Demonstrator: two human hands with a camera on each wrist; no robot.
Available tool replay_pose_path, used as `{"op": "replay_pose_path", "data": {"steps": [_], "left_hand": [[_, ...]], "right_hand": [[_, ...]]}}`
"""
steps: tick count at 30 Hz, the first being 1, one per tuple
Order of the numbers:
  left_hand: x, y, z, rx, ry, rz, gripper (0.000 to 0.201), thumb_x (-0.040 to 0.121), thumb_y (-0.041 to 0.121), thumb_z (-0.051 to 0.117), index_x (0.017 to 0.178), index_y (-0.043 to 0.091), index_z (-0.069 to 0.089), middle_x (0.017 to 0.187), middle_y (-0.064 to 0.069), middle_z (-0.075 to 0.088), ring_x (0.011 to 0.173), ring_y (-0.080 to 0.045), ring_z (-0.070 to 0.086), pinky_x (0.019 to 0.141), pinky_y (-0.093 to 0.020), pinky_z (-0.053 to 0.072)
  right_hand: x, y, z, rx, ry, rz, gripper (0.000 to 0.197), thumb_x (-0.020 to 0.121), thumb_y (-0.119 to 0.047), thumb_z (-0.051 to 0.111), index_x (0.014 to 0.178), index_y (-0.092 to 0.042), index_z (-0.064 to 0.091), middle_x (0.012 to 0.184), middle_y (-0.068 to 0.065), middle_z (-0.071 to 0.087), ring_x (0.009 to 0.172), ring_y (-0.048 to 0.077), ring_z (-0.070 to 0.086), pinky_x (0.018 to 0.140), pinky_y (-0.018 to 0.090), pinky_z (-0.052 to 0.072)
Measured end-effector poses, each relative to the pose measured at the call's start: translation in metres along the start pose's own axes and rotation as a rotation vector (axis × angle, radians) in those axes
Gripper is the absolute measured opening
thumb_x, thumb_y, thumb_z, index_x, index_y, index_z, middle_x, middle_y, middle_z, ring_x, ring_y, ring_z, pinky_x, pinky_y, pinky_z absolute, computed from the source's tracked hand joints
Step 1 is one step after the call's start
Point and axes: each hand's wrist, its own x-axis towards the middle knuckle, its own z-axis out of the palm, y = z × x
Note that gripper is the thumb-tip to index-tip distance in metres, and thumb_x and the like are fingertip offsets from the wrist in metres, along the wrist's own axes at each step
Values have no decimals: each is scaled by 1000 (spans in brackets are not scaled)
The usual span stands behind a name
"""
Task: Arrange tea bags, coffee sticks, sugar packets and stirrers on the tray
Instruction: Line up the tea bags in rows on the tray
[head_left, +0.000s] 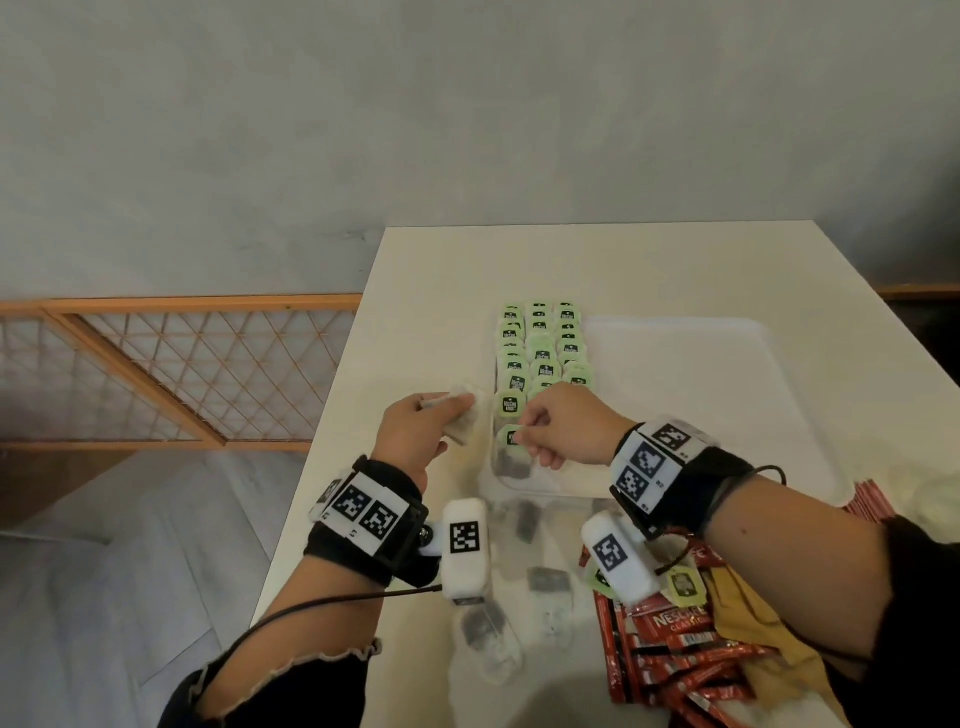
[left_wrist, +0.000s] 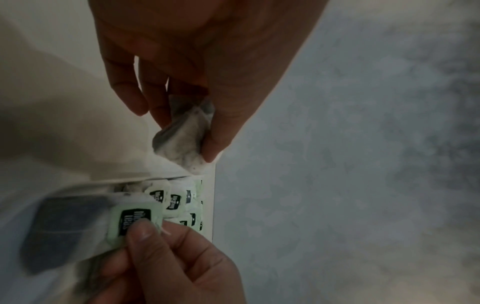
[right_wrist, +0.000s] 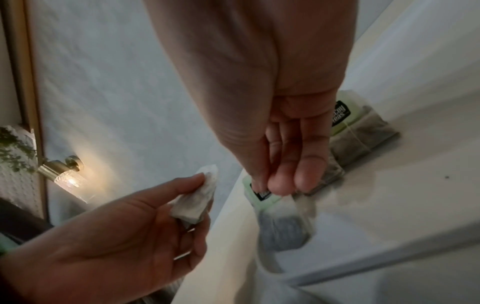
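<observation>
Your right hand (head_left: 558, 426) pinches the pale green tag (left_wrist: 132, 223) of a tea bag (head_left: 511, 460) between thumb and fingertips, the other fingers curled in; the bag's dark pouch lies at the near-left corner of the white tray (head_left: 727, 374), at about 6 o'clock from the rows of tea bags (head_left: 543, 353) already laid there. Its tag carries a black label with white lettering — the left wrist view shows "teas" on the lower line, the upper line too blurred to read. Your left hand (head_left: 415, 428) is closed around a crumpled tea bag (head_left: 465, 410), thumb against fingers, held just off the tray's left rim at 9 o'clock from your right hand.

The laid tea bags stand in three columns, overlapping, green tags up; an exact count is not possible, though each column shows roughly six to eight tags. Loose tea bags (head_left: 522, 587) lie on the table (head_left: 441, 270) at 6 o'clock from the tray — at least five, some hidden by your wrists. At 5 o'clock sits a heap of red coffee sticks (head_left: 680, 660) printed "NESCAFÉ CLASSIC", too tangled to count, with a few more red sticks (head_left: 867, 501) at the tray's near-right corner.
</observation>
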Motion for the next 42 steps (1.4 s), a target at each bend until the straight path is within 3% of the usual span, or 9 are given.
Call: {"op": "replay_pose_path", "data": {"steps": [4,8,12,17,20,27,33,37,42], "left_hand": [[4,-1,-8,28,8,26,26,82,23,76,101,8,67,88,-1,67,79,-12,60,68,-23,44],[7,0,-13,27,3,32,14,82,18,76,92,12,69,85,-1,68,77,-13,59,69,-23,46],[4,0,-13,-8,-30,63,18,82,8,74,99,8,72,82,-9,69,70,-21,58,75,-28,52],[-6,-2,0,-40,-72,110,16,81,1,73,94,9,72,75,-7,72,60,-21,59,59,-20,54],[-16,-3,15,-63,-132,121,16,81,-1,72,96,5,72,75,-8,72,59,-19,62,55,-21,54],[-43,-8,45,-48,-301,163,33,80,-4,74,111,7,69,95,-14,74,86,-26,70,82,-41,58],[-58,-9,58,129,-445,217,49,74,-9,75,116,15,65,77,-2,72,76,-16,68,81,-30,55],[-64,-12,68,257,-344,229,25,76,0,78,86,21,70,86,-11,75,81,-27,71,79,-38,59],[-66,-12,82,257,-188,314,10,78,15,77,83,24,75,84,-5,76,84,-23,73,74,-37,60]], "right_hand": [[16,-3,3,-67,136,-1,10,93,-11,60,86,-4,62,64,2,64,52,13,60,54,27,53],[25,-7,2,-164,202,-17,10,92,-8,58,89,0,64,61,-10,57,49,-7,55,55,16,44],[26,-6,2,-178,229,-8,14,89,-19,66,94,-7,61,73,-6,54,73,14,56,71,28,49],[3,-10,1,-46,398,-25,23,96,-39,52,101,-17,60,84,-1,63,80,16,59,76,31,48],[-20,-7,8,80,396,-84,21,95,-38,54,98,-20,63,82,-6,63,73,9,56,67,20,45],[-48,15,-1,189,491,-177,5,89,-21,68,86,-16,68,77,-4,65,58,-4,50,59,9,40],[-72,26,-19,189,523,-167,3,87,-25,71,85,-22,70,77,-4,68,58,4,50,59,16,44],[-87,30,-30,99,624,-137,8,88,-28,68,80,-25,66,81,-12,66,56,8,50,56,14,40],[-101,38,-32,52,737,-65,14,90,-29,64,80,-18,62,68,-13,57,52,6,47,55,22,36]]}}
